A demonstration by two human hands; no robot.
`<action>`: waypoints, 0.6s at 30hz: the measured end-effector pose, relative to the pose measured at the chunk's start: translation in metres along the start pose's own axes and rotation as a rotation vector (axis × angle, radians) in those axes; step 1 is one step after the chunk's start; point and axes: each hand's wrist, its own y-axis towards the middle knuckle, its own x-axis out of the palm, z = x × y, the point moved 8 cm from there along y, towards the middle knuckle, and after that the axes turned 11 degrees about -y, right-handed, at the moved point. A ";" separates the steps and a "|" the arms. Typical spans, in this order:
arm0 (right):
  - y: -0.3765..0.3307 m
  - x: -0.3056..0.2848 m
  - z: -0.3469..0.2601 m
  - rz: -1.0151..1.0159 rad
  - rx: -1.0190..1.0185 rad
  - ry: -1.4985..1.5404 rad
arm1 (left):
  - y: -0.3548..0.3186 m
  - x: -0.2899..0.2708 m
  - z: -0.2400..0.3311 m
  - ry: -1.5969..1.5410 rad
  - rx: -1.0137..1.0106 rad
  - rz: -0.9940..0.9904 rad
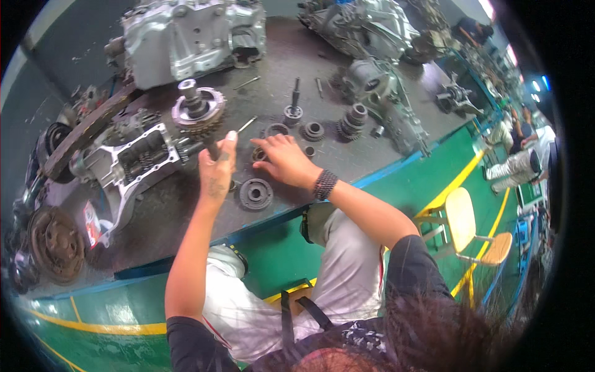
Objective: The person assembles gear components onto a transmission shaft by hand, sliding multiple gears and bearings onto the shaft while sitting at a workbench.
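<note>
My left hand (218, 164) is closed round the lower end of a gear shaft (197, 108), which carries a wide pale disc and a toothed gear and tilts up and away. Over the dark workbench, my right hand (286, 160) has thumb and forefinger on either side of a small metal ring (258, 155). Its other fingers hide part of what lies beneath. A flat round gear (256, 194) lies close to the bench's front edge. Beyond my right hand are a gear ring (276, 129), a small gear (313, 131) and a stacked gear (353, 121).
An open gearbox housing (139, 161) lies at left, beside a wooden block (90, 127). Large transmission cases (195, 43) stand at the back, and another casing (387, 102) sits at right. A thin shaft (295, 96) stands upright. Wooden chair (462, 220) and people are off to the right.
</note>
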 end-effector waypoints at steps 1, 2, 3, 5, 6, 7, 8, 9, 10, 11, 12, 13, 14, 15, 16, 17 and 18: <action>-0.005 0.005 -0.002 0.017 -0.045 -0.033 | 0.001 0.000 -0.002 -0.010 -0.023 -0.013; -0.007 0.006 -0.004 -0.016 -0.054 -0.031 | 0.001 0.000 -0.002 -0.017 -0.038 -0.021; -0.009 0.006 -0.002 -0.058 -0.065 -0.036 | 0.001 0.002 -0.002 -0.021 -0.056 -0.014; -0.011 0.001 0.002 -0.105 -0.068 -0.044 | 0.003 0.007 0.000 -0.021 -0.053 -0.024; -0.008 -0.010 0.005 -0.077 -0.038 -0.011 | 0.003 0.006 0.001 -0.014 -0.044 -0.021; -0.004 -0.020 0.008 -0.050 -0.008 0.022 | 0.004 0.004 -0.001 -0.030 -0.028 -0.038; 0.004 -0.034 0.013 0.042 0.052 0.044 | 0.003 -0.002 0.000 -0.024 -0.031 -0.028; 0.006 -0.053 0.027 0.146 0.125 -0.022 | 0.003 -0.001 0.001 -0.027 -0.031 -0.039; 0.003 -0.071 0.043 0.249 0.196 -0.089 | 0.002 0.000 0.002 -0.028 -0.031 -0.047; -0.001 -0.087 0.061 0.334 0.271 -0.151 | 0.000 0.001 0.005 -0.018 -0.014 -0.047; -0.009 -0.103 0.080 0.418 0.347 -0.214 | 0.000 0.001 0.004 -0.024 -0.017 -0.045; -0.019 -0.114 0.098 0.494 0.418 -0.259 | 0.000 0.001 0.004 -0.027 -0.021 -0.049; -0.032 -0.122 0.115 0.569 0.490 -0.306 | -0.001 0.002 0.003 -0.032 -0.027 -0.055; -0.043 -0.126 0.128 0.606 0.553 -0.348 | -0.001 0.003 0.004 -0.036 -0.029 -0.051; -0.053 -0.128 0.139 0.642 0.617 -0.389 | -0.003 0.006 0.005 -0.024 -0.039 -0.057; -0.059 -0.128 0.147 0.625 0.672 -0.387 | -0.003 0.007 0.005 -0.011 -0.049 -0.063; -0.061 -0.125 0.152 0.620 0.669 -0.385 | -0.002 0.005 0.004 -0.012 -0.051 -0.057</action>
